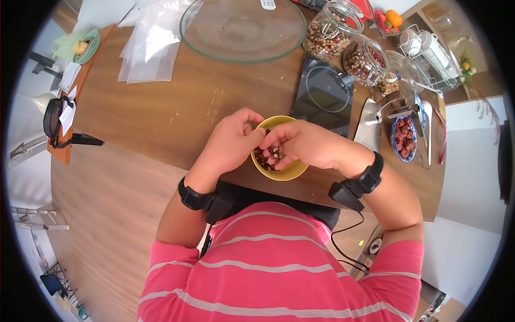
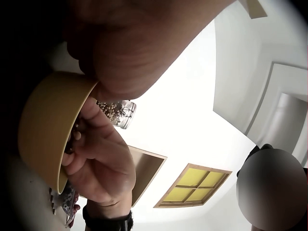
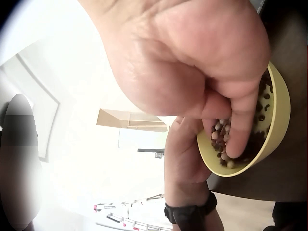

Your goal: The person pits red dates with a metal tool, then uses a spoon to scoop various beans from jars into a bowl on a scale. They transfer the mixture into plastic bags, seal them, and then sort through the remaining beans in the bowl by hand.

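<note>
A yellow bowl sits at the table's front edge, with mixed brown, reddish and pale beans inside. My left hand grips its left side, thumb at the rim. From the right, my right hand reaches over the rim with its fingers curled down among the beans. Several beans lie between those fingers in the right wrist view. The left wrist view shows the bowl's outer wall tilted on its side, the right palm facing the camera.
A black glass-topped cooker lies beyond the bowl. Behind it stand clip-top jars of mixed beans. To the right are a cleaver, an oval dish of dark red pieces and a white spoon. Further back are a round glass plate and plastic bags.
</note>
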A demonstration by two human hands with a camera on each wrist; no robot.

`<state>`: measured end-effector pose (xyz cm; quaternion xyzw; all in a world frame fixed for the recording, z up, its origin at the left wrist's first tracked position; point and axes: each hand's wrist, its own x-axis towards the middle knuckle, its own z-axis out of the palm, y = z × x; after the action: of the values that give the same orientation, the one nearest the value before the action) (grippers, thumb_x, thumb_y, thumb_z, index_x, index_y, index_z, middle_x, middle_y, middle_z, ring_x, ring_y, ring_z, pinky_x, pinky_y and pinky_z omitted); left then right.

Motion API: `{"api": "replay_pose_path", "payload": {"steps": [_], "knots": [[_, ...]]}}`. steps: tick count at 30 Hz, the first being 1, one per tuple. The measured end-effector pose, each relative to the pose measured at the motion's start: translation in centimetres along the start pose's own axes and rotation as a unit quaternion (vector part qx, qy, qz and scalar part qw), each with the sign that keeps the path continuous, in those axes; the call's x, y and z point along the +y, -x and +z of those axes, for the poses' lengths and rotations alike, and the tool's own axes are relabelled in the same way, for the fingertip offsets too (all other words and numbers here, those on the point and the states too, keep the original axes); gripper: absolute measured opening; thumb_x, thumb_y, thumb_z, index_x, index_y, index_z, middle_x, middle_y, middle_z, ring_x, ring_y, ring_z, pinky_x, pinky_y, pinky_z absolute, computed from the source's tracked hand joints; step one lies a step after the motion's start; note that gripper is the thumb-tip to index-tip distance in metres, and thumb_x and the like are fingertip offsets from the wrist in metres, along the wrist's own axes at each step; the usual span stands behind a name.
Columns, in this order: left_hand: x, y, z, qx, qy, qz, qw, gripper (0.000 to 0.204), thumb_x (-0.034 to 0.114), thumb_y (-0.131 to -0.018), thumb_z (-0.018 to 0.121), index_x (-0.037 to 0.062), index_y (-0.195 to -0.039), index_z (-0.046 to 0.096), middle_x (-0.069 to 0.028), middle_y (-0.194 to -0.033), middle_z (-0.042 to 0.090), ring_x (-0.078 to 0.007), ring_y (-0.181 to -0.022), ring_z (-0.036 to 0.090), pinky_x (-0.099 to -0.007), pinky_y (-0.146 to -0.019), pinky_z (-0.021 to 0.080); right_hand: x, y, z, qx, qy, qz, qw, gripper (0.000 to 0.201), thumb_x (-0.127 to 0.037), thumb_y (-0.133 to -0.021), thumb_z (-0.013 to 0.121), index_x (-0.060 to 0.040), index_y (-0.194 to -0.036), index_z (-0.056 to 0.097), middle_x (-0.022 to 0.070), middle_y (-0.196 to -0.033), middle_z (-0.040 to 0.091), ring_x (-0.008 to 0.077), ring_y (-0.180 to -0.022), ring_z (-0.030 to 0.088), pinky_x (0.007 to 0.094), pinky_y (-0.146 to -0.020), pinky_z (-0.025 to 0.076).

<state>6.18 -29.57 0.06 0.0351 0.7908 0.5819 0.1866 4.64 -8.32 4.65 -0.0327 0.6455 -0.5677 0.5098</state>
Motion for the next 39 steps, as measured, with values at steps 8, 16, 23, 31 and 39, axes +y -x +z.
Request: {"api": "replay_pose_path", "payload": {"steps": [8,16,23,31,39], "knots": [[-0.6,0.1,0.1,-0.007,0.118,-0.006,0.993,0.019,0.010,-0.098,0.065,0.0003,-0.114,0.062,0.0063,-0.072,0.057,-0.0013,-0.065,0.047,-0.0219,-0.058,0.037,-0.1,2.1,-0.4,0.089,0.114,-0.102,0.984,0.032,-0.005,-0.092,0.068,0.0042,-0.122,0.068,0.0114,-0.111,0.073,0.0188,-0.099,0.069,0.0327,-0.089,0.056],[-0.5,0.0,-0.1,-0.014,0.100,-0.012,0.995,0.019,0.011,-0.099,0.065,0.0000,-0.115,0.063,0.0054,-0.074,0.059,-0.0010,-0.068,0.049,-0.0212,-0.061,0.040,-0.6,2.0,0.3,0.147,0.215,-0.053,0.964,0.021,0.006,-0.095,0.062,0.0028,-0.112,0.073,0.0078,-0.100,0.075,0.0119,-0.093,0.068,0.0271,-0.086,0.054],[-1.1,-0.2,0.2,0.014,0.159,0.026,0.987,0.023,0.020,-0.104,0.063,0.0007,-0.116,0.063,0.0034,-0.078,0.062,-0.0024,-0.068,0.052,-0.0210,-0.061,0.042,-0.5,2.3,-0.1,0.194,0.197,-0.103,0.956,0.018,-0.002,-0.096,0.063,0.0013,-0.110,0.075,0.0131,-0.098,0.077,0.0217,-0.091,0.074,0.0328,-0.085,0.056],[0.6,3.7,-1.1,-0.104,0.578,-0.022,0.809,0.036,0.029,-0.108,0.048,0.0006,-0.127,0.058,-0.0127,-0.111,0.066,-0.0233,-0.105,0.065,-0.0360,-0.092,0.053,-0.7,3.1,-0.5,0.123,-0.210,-0.135,0.961,0.035,-0.019,-0.110,0.049,0.0091,-0.130,0.059,0.0186,-0.127,0.066,0.0284,-0.118,0.067,0.0408,-0.101,0.056],[3.3,4.5,1.2,-0.102,0.598,-0.039,0.794,0.046,0.034,-0.109,0.046,-0.0038,-0.132,0.056,-0.0156,-0.134,0.061,-0.0262,-0.128,0.057,-0.0428,-0.114,0.044,-1.1,4.4,2.0,0.115,-0.246,-0.217,0.938,0.053,-0.039,-0.114,0.038,0.0077,-0.133,0.057,0.0175,-0.130,0.065,0.0273,-0.122,0.063,0.0395,-0.104,0.051]]}}
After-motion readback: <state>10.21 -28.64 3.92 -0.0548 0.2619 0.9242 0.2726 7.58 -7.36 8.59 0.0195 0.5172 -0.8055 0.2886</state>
